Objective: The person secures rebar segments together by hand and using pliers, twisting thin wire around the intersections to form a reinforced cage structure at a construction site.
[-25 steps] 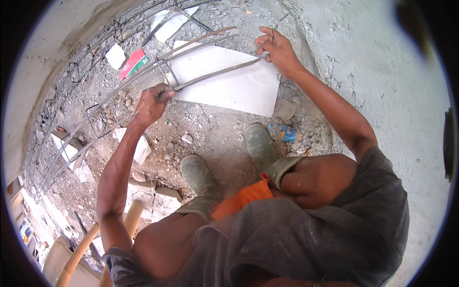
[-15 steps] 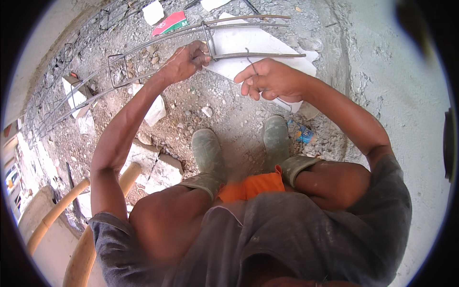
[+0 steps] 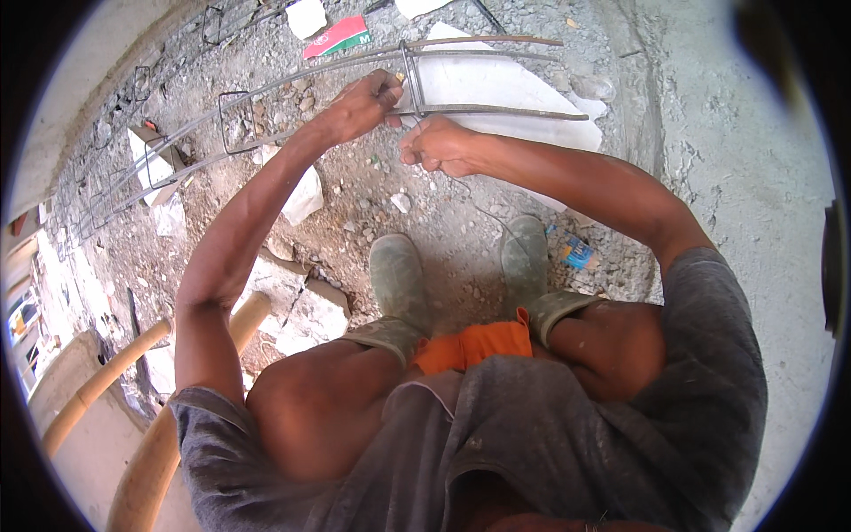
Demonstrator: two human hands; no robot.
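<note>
Two bare hands on my feed, close together at the near side of a rebar cage [image 3: 487, 112]. Cage sits ahead of the wearer, beyond the boots [image 3: 396, 275]; long axis runs from lower left up to the right, free bar ends lying over a white sheet [image 3: 523, 89]. Key relation, as I judge it: the corner where a square stirrup [image 3: 410, 75] meets the lowest bar. Left hand [image 3: 365, 104] is just left of that stirrup, fingers curled in; I can't make out if it has hold of steel or only rests by it. Right hand [image 3: 439, 146] is just below the same corner, thumb and fingers drawn together, seemingly pinching a thin wire [image 3: 483, 210]. Wire's tail trails down-right toward the right boot, crosswise to the bars. Both hands are near the corner; I'd call the right nearer to the bar's underside, the left nearer to the stirrup's side. Exact contact at the fingertips: too small to tell.

Containers: I see only a small blue packet [image 3: 578, 254] on the rubble right of the boots, contents not visible. Red-and-green card piece [image 3: 337, 37] lies beyond the cage, flat, holding nothing I can see.
</note>
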